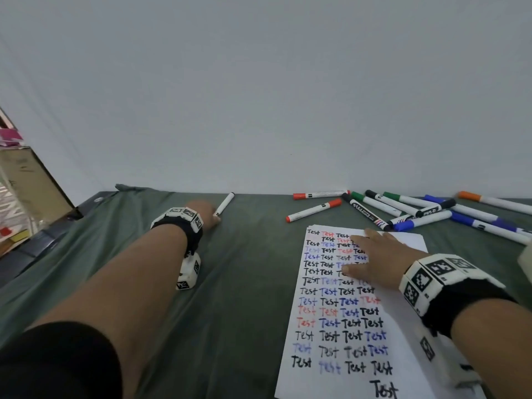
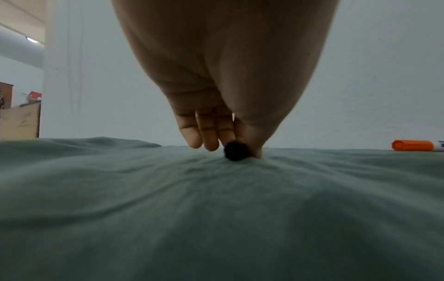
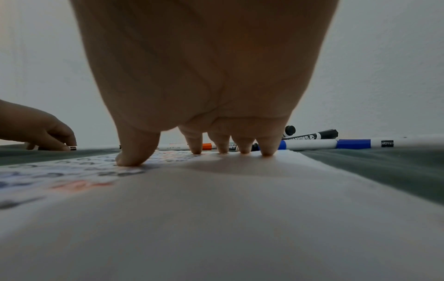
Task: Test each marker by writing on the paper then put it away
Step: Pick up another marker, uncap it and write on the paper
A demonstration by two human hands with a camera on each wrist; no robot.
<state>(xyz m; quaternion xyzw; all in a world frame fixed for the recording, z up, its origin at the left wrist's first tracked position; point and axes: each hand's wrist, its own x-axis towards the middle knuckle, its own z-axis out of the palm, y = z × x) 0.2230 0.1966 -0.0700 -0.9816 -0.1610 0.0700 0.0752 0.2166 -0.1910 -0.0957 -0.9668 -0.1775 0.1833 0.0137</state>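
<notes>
A white marker (image 1: 224,204) with a black cap lies on the green cloth (image 1: 236,283) at the far middle. My left hand (image 1: 214,217) reaches out to its near end, and thumb and fingers pinch the black cap (image 2: 236,152) against the cloth. The paper (image 1: 410,240), filled with rows of "Test" in black, blue and red, lies at the right. My right hand (image 1: 371,254) lies flat on its upper part, fingers spread, with the fingertips (image 3: 243,148) pressing the sheet. A pile of capped markers (image 1: 403,211) lies beyond the paper.
Two orange-capped markers (image 1: 313,210) lie apart from the pile, left of it. A cardboard box (image 1: 28,180) and clutter stand past the table's left edge. A white wall rises right behind the table.
</notes>
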